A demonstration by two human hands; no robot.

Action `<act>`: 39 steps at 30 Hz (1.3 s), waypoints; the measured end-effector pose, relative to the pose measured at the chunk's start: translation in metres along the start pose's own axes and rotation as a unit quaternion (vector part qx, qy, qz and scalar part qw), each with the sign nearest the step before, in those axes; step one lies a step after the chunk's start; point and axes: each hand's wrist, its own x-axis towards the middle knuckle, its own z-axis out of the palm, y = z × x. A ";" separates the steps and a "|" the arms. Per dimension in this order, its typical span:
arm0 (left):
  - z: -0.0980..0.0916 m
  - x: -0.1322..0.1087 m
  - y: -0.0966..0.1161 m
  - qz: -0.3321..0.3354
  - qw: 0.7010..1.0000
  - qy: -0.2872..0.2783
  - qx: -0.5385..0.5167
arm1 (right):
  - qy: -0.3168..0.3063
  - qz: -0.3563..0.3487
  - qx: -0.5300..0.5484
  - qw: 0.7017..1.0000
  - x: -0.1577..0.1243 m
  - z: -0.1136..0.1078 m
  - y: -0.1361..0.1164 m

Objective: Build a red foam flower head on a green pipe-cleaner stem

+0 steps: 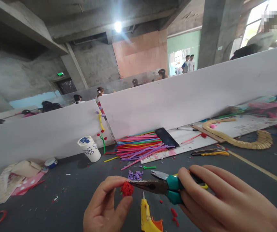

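In my left hand (109, 204), a small red fuzzy flower-like ball (127, 189) with a bit of green is pinched between thumb and fingers. My right hand (215, 196) grips needle-nose pliers (153, 186) with teal handles; their tip meets the ball's upper right side. Just behind the pliers show a silver-tipped cutting tool (160, 175) and some yellow-green handle; whether the hand also holds it I cannot tell. Below the pliers lies a yellow glue gun (146, 214) with an orange trigger. Purple fuzzy snippets (135, 175) are heaped behind the ball, and red scraps (173, 212) lie near the right hand.
Many coloured pipe cleaners (138, 148) lie beside a dark phone (166, 138). A white cup (90, 149) stands left of them. A yellow utility knife (211, 152) and a coiled tan strip (249, 143) are at right. A white partition (177, 96) runs behind; people are beyond it.
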 end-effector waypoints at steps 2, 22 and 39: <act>0.001 0.001 0.001 0.010 1.000 -0.011 -0.012 | 0.016 0.018 0.023 0.999 0.000 0.000 0.002; 0.000 0.018 -0.018 -0.272 0.932 -0.083 -0.226 | -0.064 0.394 0.517 0.757 -0.010 0.038 -0.009; 0.020 -0.002 -0.030 -0.208 0.974 -0.020 -0.086 | 0.023 0.536 0.748 0.392 0.017 0.079 -0.055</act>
